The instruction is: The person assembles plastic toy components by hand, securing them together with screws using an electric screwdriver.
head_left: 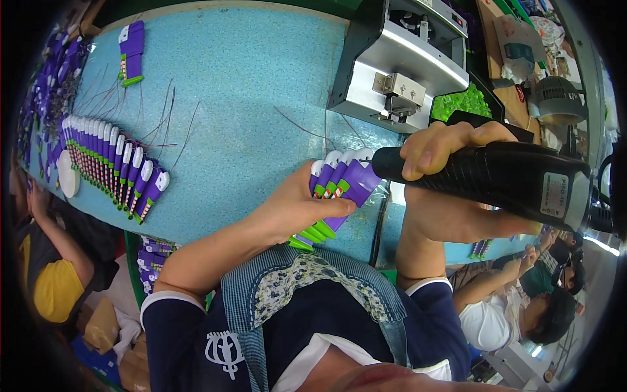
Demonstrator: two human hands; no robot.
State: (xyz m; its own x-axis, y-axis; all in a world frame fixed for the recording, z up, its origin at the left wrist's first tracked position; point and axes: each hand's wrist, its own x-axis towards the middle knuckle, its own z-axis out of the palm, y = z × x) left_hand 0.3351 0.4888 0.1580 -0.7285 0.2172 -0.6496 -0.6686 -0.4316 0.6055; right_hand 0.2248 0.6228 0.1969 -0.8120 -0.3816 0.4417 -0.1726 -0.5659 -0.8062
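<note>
My left hand (pixel 297 208) is closed around several purple plastic pieces (pixel 361 184) with white rounded ends and green tips, fanned out one beside another. Some of them show red-and-white striped strips. In my right hand (pixel 439 209) is a black electric screwdriver (pixel 503 175), lying almost level with its nose toward the left. Its thin bit reaches the white end of the rightmost piece; whether it sits in a screw I cannot tell. Thin dark wires (pixel 297 124) trail from the pieces across the blue tabletop (pixel 248 85).
A silver screw-feeder machine (pixel 398 78) stands at the back, beside a bin of green parts (pixel 462 102). Left lie a slanting row of similar pieces (pixel 108 153), a small stack (pixel 132 55) and a purple heap (pixel 49 98). Other people sit left and right.
</note>
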